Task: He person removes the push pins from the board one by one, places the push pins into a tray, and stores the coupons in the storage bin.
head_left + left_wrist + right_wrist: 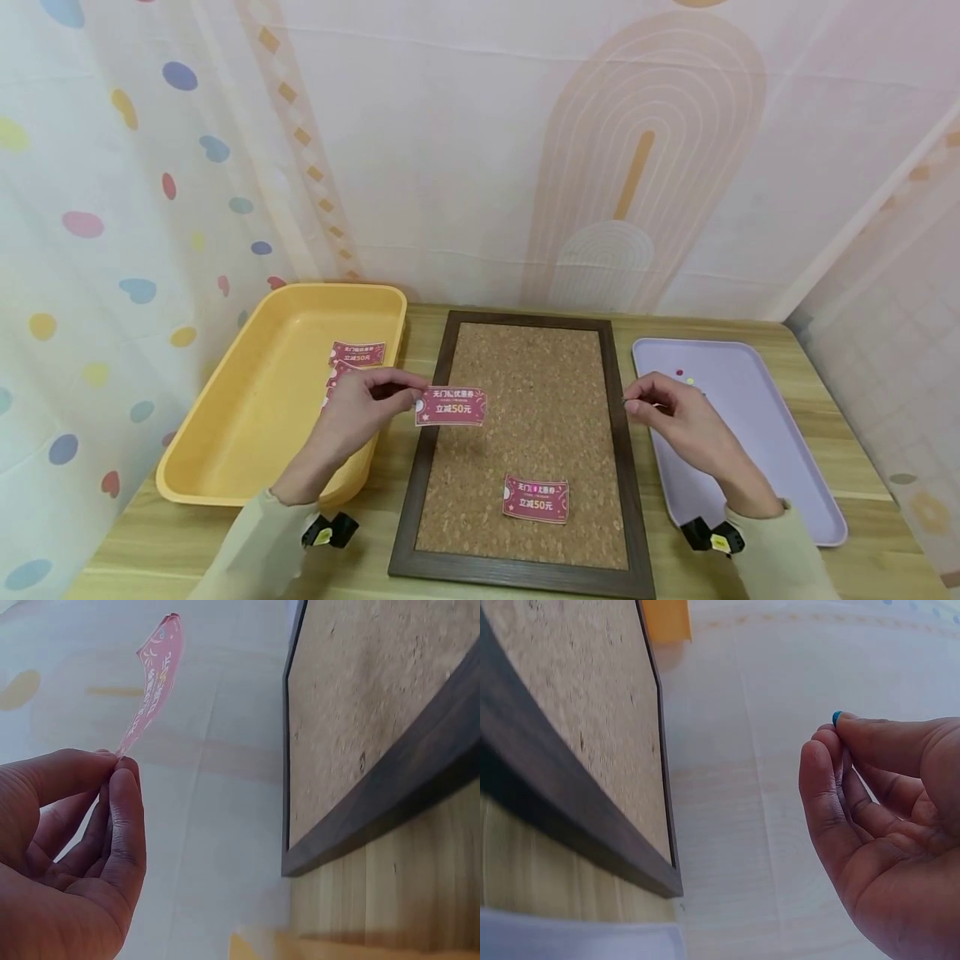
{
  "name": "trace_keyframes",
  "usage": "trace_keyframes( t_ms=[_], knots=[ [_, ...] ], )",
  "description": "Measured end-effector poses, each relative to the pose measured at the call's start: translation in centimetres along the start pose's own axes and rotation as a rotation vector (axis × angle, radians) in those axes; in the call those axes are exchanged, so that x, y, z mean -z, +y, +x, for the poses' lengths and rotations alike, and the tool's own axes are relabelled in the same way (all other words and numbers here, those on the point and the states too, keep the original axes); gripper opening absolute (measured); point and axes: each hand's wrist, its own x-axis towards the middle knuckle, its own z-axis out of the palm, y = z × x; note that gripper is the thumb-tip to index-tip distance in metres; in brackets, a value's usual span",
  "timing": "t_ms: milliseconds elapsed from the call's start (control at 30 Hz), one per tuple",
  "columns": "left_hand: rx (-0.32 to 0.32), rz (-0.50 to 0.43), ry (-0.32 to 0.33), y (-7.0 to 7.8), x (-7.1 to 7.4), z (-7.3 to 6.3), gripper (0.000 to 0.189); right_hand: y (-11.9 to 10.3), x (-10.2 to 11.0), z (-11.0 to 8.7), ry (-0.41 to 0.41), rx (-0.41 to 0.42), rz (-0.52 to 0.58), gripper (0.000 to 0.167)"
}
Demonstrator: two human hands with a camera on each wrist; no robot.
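My left hand (pixel 358 410) pinches the left end of a pink coupon (pixel 452 407) between thumb and fingertips, above the left side of a framed cork board (pixel 540 375). In the left wrist view the coupon (pixel 159 675) curves upward from the fingers. My right hand (pixel 684 421) is above the board's right frame edge, beside the tray. Its thumb and fingertips pinch a small blue thumbtack (pixel 837 718), mostly hidden by the fingers. A second coupon (pixel 517 502) lies on the lower part of the cork, with a bright pink tack (pixel 535 488) at its upper middle.
On the left stands a yellow bin (pixel 225 433) with several pink coupons (pixel 360 353) in it, partly behind my left hand. A lilac tray (pixel 780 450) to the right holds small red (pixel 679 372) and yellow tacks (pixel 690 381). A patterned curtain (pixel 450 150) hangs behind the wooden table (pixel 870 467).
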Motion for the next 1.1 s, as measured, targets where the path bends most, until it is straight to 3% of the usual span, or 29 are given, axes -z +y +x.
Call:
trace_keyframes(
  t_ms=[133,333,633,900,1100],
  knots=[
    [-0.007,-0.017,0.03,-0.4,0.9,-0.2,0.014,0.3,0.6,-0.3,0.038,0.008,-0.02,0.005],
    [0.038,-0.008,0.068,-0.8,2.5,-0.6,0.016,1.0,1.5,-1.0,0.075,0.014,-0.052,0.006],
    [0.06,0.057,0.104,-1.6,5.0,-0.8,0.02,2.2,2.9,-2.1,0.129,-0.003,-0.069,0.006],
    [0.082,0.128,0.092,-2.8,6.9,-0.7,0.023,3.1,4.2,-2.5,0.154,-0.058,-0.105,0.007],
    [0.08,0.092,0.057,-3.7,8.2,-0.2,0.023,3.9,5.0,-2.5,0.169,-0.079,-0.144,0.006]
  ],
)
